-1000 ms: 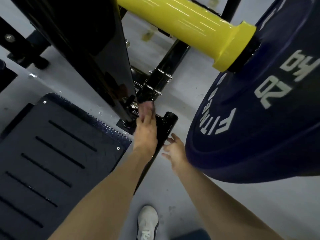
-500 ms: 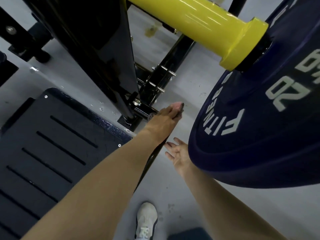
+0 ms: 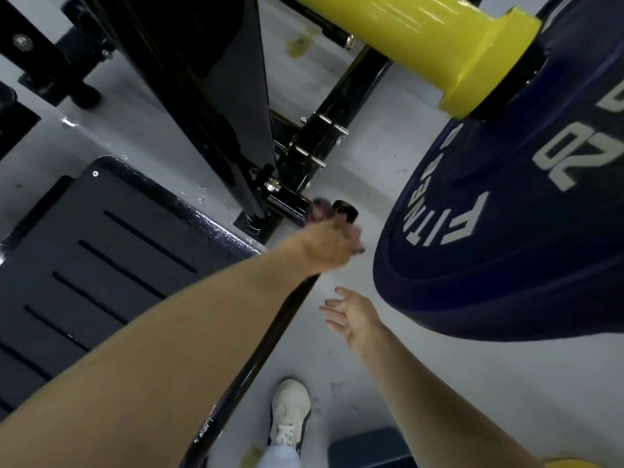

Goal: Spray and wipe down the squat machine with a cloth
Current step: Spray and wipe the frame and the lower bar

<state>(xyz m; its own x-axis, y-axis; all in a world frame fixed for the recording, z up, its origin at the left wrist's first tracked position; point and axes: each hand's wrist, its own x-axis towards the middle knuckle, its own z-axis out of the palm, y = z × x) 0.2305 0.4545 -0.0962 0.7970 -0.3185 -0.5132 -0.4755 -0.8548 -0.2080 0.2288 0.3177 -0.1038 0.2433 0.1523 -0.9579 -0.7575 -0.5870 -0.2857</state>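
The left hand (image 3: 332, 246) grips what looks like a dark cloth (image 3: 317, 211) against the squat machine (image 3: 209, 96) peg (image 3: 345, 210). The right hand (image 3: 351, 314) hangs open nearer the body. Droplets (image 3: 216, 228) sit on the footplate (image 3: 101, 248) left of both hands, so wiping seems unfinished.

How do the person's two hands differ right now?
The left hand is curled, pressing what looks like a dark cloth against the black frame tube; the right hand is open and holds nothing. The left reaches further forward; the right hangs over the floor. Both are bare.
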